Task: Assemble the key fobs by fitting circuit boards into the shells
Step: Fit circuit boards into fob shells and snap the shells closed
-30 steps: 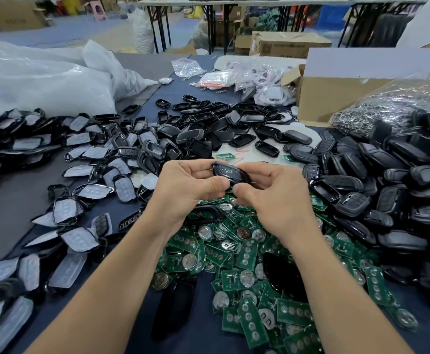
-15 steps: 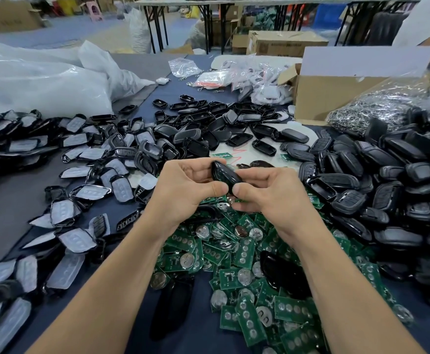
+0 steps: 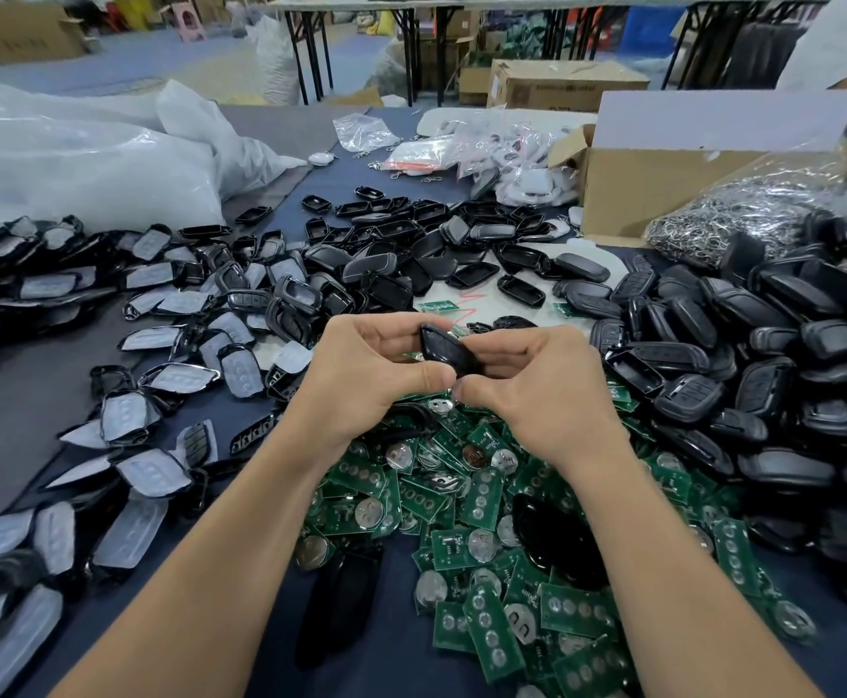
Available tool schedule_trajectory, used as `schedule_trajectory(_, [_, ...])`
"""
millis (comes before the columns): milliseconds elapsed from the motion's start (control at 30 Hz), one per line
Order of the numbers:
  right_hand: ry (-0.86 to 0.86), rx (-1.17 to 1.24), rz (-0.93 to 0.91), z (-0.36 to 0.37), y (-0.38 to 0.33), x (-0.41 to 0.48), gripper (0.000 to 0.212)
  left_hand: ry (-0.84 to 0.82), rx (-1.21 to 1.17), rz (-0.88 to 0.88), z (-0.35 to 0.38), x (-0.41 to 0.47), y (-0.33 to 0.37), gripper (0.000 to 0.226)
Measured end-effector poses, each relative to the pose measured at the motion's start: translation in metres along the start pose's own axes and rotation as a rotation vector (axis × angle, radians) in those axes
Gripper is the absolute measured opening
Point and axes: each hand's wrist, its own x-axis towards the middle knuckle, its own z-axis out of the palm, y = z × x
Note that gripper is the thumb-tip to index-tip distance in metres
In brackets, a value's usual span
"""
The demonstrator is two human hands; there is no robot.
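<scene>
- Left hand [image 3: 361,382] and right hand [image 3: 542,395] both pinch one black shell [image 3: 445,350], just above the circuit-board heap [image 3: 467,501].
- Heap lies on a dark blue table [image 3: 401,665].
- Right of the heap: piled black shells [image 3: 764,375].
- Beyond the heap: cardboard box [image 3: 663,188], folding tables [image 3: 411,12].

Forearms forward — left hand [image 3: 361,380] and right hand [image 3: 547,395] close together, thumb tips near, fingers curled.
</scene>
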Motion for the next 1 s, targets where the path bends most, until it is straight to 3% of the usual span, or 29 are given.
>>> schedule_trajectory(100, [0.068, -0.105, -0.033, 0.003, -0.003, -0.004, 0.054, 0.039, -0.067, -0.044, 0.003, -0.001, 0.004, 0.031])
schedule_trajectory(200, [0.111, -0.203, -0.098, 0.008, -0.005, -0.008, 0.077, 0.146, -0.107, -0.104, 0.007, -0.001, 0.006, 0.009])
schedule_trajectory(333, [0.182, -0.289, -0.138, 0.013, 0.001, -0.008, 0.050, 0.195, -0.064, -0.133, 0.009, 0.000, 0.004, 0.024])
schedule_trajectory(433, [0.188, -0.265, -0.124, 0.014, 0.003, -0.007, 0.042, 0.209, -0.057, -0.108, 0.008, 0.000, 0.004, 0.027])
schedule_trajectory(700, [0.199, -0.116, -0.106, 0.009, 0.002, -0.005, 0.037, 0.207, -0.085, -0.058, 0.009, 0.001, 0.004, 0.029])
schedule_trajectory(1000, [0.198, -0.120, -0.094, 0.010, 0.005, -0.005, 0.038, 0.130, -0.171, -0.236, 0.005, 0.002, 0.005, 0.020])
